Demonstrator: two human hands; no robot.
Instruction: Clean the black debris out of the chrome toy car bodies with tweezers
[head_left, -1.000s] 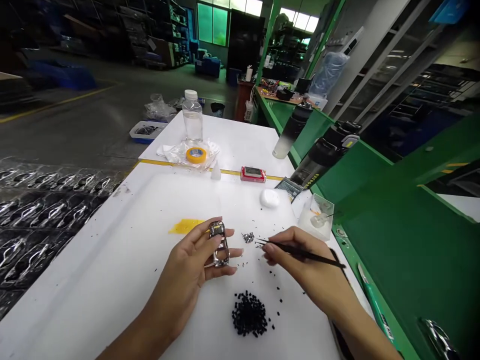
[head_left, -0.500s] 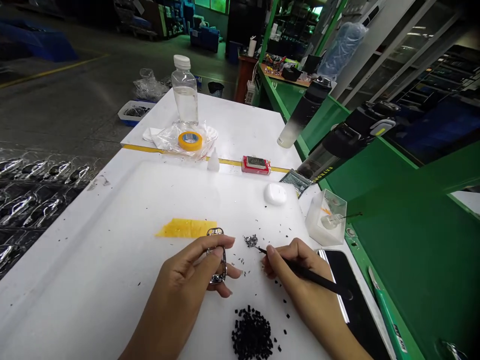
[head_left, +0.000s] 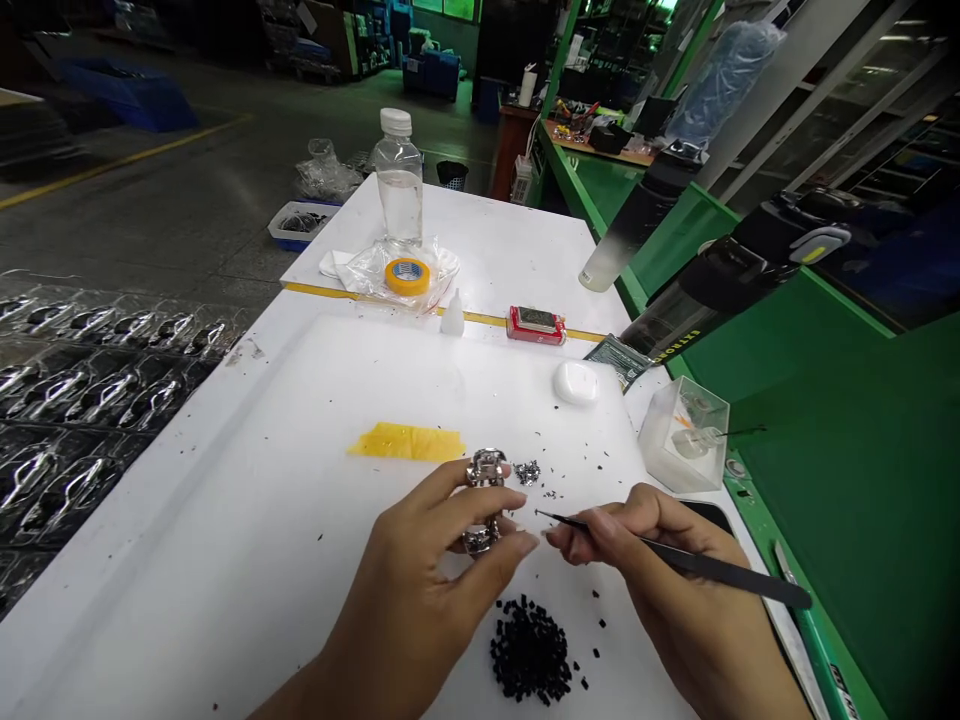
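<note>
In the head view my left hand (head_left: 431,555) grips a shiny chrome frame-like part (head_left: 487,463) between thumb and fingers, which partly cover its middle. My right hand (head_left: 652,545) is closed round black tweezers (head_left: 720,572), their thin tip pointing left, a short gap from the left fingertips. Whether the tip pinches a tiny bit is too small to tell. Just beyond the tip lies a small pile of silvery bits (head_left: 527,473), with loose ones scattered about. Nearer me, between both forearms, is a heap of small black pieces (head_left: 531,650).
A yellow tape strip (head_left: 409,441) lies on the white mat beyond my left hand. Farther back stand a clear bottle (head_left: 400,200), an orange tape roll (head_left: 407,276) and a red box (head_left: 535,325). At right are a white case (head_left: 577,383), a clear container (head_left: 686,440) and a green-handled knife (head_left: 817,650).
My left hand has turned the chrome part, so it shows more edge-on. The tweezers' tip has come off the silvery pile and moved nearer me. The view has shifted slightly.
</note>
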